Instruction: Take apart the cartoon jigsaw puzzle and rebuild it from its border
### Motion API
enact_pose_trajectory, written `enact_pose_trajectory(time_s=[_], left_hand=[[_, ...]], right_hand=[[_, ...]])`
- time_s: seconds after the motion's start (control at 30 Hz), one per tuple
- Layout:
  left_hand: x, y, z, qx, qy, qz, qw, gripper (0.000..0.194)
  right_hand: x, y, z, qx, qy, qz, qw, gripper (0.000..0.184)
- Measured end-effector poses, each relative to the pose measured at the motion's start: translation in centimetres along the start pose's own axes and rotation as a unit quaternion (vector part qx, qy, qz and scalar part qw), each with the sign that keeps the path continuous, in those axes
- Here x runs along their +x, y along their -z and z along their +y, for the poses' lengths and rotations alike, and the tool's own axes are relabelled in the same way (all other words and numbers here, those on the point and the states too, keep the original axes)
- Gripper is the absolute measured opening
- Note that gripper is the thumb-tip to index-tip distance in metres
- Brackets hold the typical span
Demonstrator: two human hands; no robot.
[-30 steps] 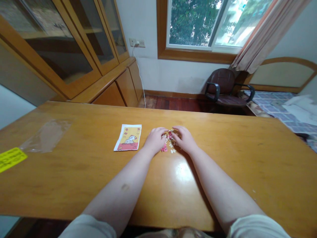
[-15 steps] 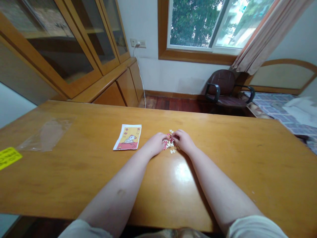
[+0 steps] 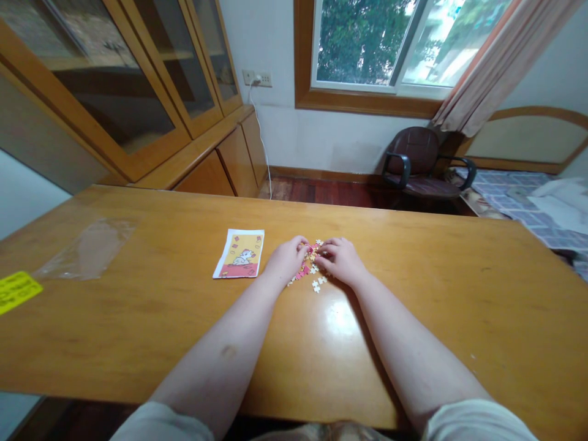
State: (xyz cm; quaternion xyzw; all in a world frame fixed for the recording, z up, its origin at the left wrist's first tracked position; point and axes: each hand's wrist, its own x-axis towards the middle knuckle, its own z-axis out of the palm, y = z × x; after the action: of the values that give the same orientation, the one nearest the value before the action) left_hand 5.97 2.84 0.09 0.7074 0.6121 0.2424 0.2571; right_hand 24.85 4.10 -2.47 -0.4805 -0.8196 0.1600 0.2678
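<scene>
A small pile of jigsaw puzzle pieces (image 3: 313, 268), in red, yellow and white, lies on the wooden table between my hands. My left hand (image 3: 288, 258) rests at the pile's left side, fingers bent and a little apart, fingertips touching red pieces. On the other side my right hand (image 3: 339, 258) reaches over the pieces with its fingers apart. Whether a piece sits under either set of fingertips is hidden. Left of my left hand lies a picture sheet (image 3: 239, 254) with a white cartoon animal on yellow and red.
A clear plastic bag (image 3: 94, 248) and a yellow label (image 3: 18, 292) lie on the table's left part (image 3: 138, 331). Beyond the table stand a glass-door cabinet (image 3: 184, 125), a dark office chair (image 3: 416, 153) and a bed (image 3: 509, 190).
The pile has been spread: more pieces show at its near side and by my left wrist. My left hand has shifted slightly up; my right fingers have moved a little over the pieces.
</scene>
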Motion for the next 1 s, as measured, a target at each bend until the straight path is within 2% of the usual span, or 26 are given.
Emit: enact_pose_trajectory(time_s=[0.1,0.23,0.33,0.5,0.6,0.67,0.8,0.9,1.0], left_hand=[[0.0,-0.2,0.0,-0.019,-0.003,0.001,1.0,0.016],[0.0,-0.5,-0.1,-0.048,-0.016,-0.001,0.999,0.013],[0.0,-0.6,-0.2,-0.075,-0.023,0.006,0.997,0.013],[-0.1,-0.6,-0.1,-0.113,-0.032,-0.001,0.993,0.014],[-0.3,-0.5,0.1,-0.126,-0.039,-0.006,0.991,0.016],[-0.4,-0.4,0.2,-0.093,-0.036,-0.012,0.995,0.02],[-0.3,-0.3,0.1,0.041,-0.03,-0.019,0.999,0.024],[0.0,-0.2,-0.3,0.096,-0.044,-0.024,0.994,0.027],[0.1,-0.1,-0.6,0.126,-0.048,-0.017,0.991,0.031]], right_hand=[[-0.1,-0.1,-0.3,0.007,0.016,0.005,1.0,0.024],[0.1,-0.4,-0.5,0.038,0.005,0.029,0.999,0.012],[0.2,-0.4,-0.4,0.043,-0.012,0.046,0.998,0.01],[0.2,-0.3,-0.3,0.053,-0.012,0.047,0.997,0.021],[0.3,-0.1,-0.3,0.032,-0.047,0.048,0.997,0.024],[0.3,0.0,-0.2,-0.009,-0.076,0.045,0.996,0.024],[0.3,0.4,-0.2,-0.092,-0.103,0.035,0.99,0.027],[0.3,0.6,-0.3,-0.121,-0.116,0.038,0.985,0.031],[0.2,0.6,-0.2,-0.12,-0.136,0.045,0.982,0.027]])
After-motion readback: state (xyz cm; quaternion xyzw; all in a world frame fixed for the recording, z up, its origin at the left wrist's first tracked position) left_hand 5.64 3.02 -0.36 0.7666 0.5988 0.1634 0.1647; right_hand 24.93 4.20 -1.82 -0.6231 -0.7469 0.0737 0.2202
